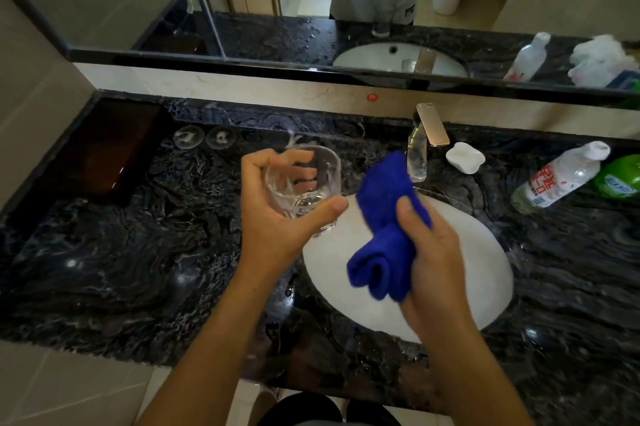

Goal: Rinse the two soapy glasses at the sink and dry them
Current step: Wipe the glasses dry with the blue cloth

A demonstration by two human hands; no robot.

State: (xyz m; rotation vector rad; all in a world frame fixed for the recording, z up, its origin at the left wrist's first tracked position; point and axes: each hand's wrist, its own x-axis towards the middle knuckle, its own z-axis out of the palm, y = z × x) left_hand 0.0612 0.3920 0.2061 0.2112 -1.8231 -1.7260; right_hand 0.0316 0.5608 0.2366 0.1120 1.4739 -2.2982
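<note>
Holding the glass [304, 180] tilted in the air, just above the worktop [138, 235] at the left rim of the sink [485, 270]. Wrapping the left grip [273, 218] round its lower wall, thumb in front, fingers curled behind. Judging it light, stiff, brittle and probably slick with water, so favouring a hold low round the body, not at the thin rim. Clutching the bunched blue cloth [384, 235] in the right grip [433, 252], over the basin, just beside the glass; looking soft and bulky. Minding the faucet [424, 141] close behind the cloth, and hard stone underneath. Noting the soap dish [465, 157], the lying bottle [561, 176] and the green bottle [620, 176] well off to the right. Not spotting a second glass on the worktop.
</note>
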